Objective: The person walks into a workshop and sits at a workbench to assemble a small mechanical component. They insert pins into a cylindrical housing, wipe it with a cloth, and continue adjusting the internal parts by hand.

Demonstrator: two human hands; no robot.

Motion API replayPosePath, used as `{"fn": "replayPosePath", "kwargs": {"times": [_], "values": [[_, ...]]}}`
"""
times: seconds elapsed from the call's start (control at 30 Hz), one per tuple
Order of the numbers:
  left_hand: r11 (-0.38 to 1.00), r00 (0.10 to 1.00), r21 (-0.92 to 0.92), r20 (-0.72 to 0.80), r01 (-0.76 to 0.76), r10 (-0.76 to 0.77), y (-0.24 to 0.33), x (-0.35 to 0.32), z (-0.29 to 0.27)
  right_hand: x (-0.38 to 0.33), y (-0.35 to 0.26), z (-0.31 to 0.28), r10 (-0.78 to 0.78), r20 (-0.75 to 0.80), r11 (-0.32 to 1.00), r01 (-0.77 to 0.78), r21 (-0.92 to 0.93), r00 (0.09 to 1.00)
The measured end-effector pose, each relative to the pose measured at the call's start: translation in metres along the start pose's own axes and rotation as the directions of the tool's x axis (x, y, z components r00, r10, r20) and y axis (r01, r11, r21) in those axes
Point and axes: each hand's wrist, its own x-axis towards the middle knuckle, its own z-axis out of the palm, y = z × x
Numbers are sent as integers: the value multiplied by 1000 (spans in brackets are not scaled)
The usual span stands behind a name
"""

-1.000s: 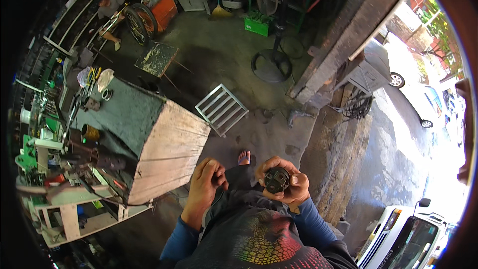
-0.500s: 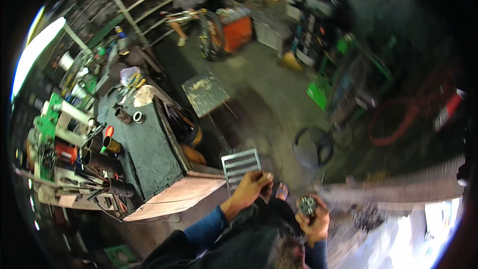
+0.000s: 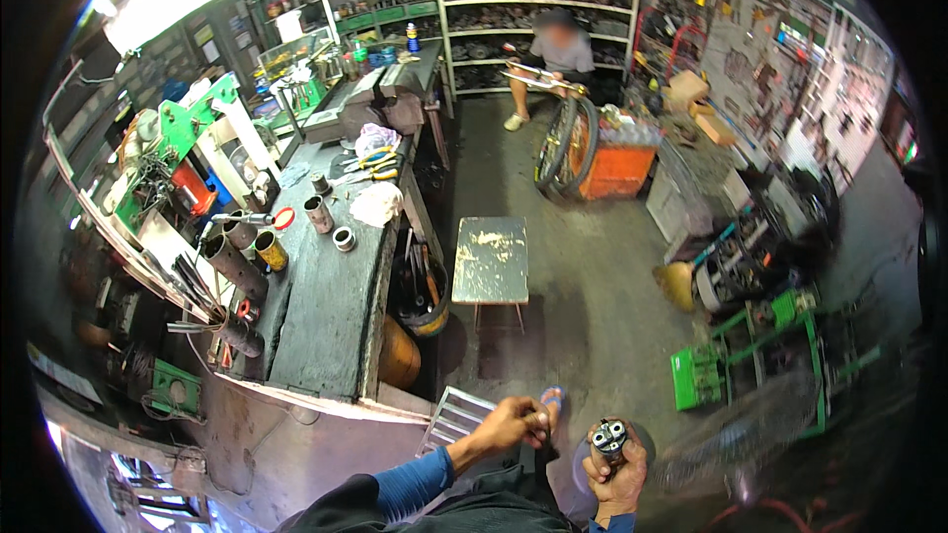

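My right hand (image 3: 618, 469) is wrapped around a round metal part (image 3: 609, 437). Its top face points up and shows two shiny raised ports or holes; the lower portion is hidden by my palm and fingers. To the left of it, my left hand (image 3: 513, 422) is closed with thumb and fingertips together in front of my dark clothing. Whatever may be in that pinch is too small and dark to make out. The two hands are apart, both in front of my body.
A dark workbench (image 3: 321, 341) holds a metal tube (image 3: 318, 215), a white ring (image 3: 344, 239) and pliers. Ahead stands a worn stool (image 3: 491, 262); nearer is a slatted metal rack (image 3: 456, 419). Another person (image 3: 559, 47) sits far off by a bicycle wheel (image 3: 566, 145). Green metal frames (image 3: 698, 375) stand at right.
My view has swung, so the bench and stool now appear upright and the picture is sharper. My right hand still grips the metal part; my left hand stays closed.
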Motion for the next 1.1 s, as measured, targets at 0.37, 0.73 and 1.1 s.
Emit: {"fn": "replayPosePath", "kwargs": {"times": [0.37,0.73,1.1], "values": [[1000,998,-16,-64,3,-4,140,226,-34,306,-102,-15,14,-97,1000,-15,-16,995],[976,649,-219,-745,-19,-154,124,264,-162,534,-68,-16,665,100,735,-625,-264,740],[823,283,-505,-855,-260,-436,114,340,-169,718,0,126,956,239,293,-635,-715,172]]}}
